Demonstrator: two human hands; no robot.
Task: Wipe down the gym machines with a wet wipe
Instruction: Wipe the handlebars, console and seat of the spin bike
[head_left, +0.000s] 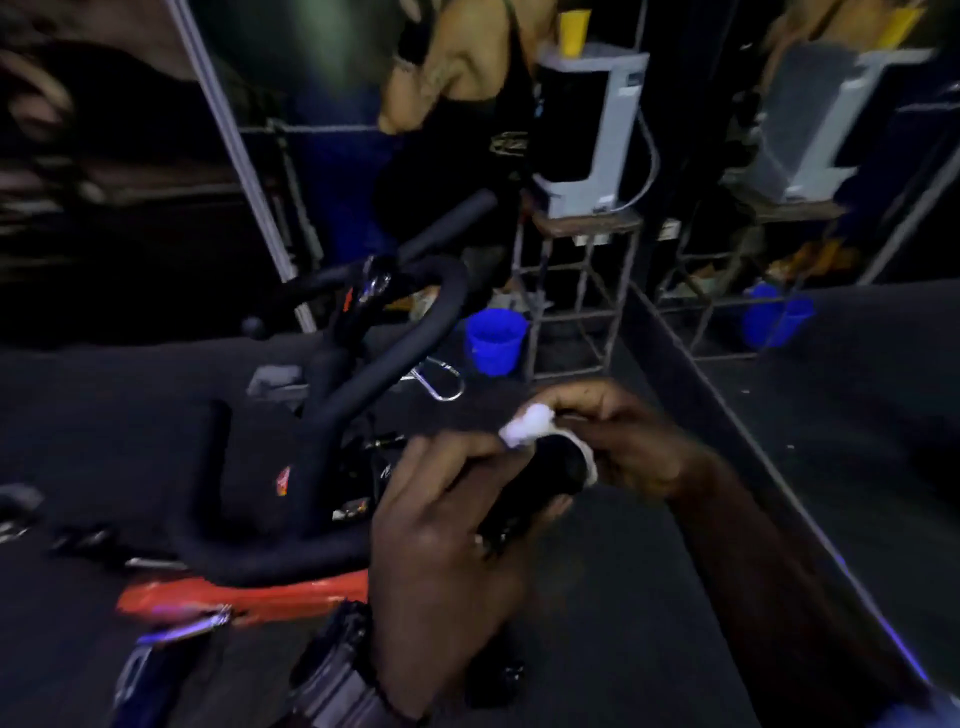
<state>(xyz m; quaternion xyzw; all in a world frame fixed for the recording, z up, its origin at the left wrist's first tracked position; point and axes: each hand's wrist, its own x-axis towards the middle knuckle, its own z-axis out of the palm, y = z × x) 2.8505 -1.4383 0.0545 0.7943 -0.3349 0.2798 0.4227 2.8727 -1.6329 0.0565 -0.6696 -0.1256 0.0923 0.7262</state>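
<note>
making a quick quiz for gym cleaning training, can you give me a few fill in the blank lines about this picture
1. The wipe pinched at the top of the dark canister is ____ in colour.
2. The bucket on the floor beside the metal stand is ____.
3. The left hand has a ____ on its wrist.
4. The cup on top of the white machine is ____.

Missing words: white; blue; watch; yellow
</note>
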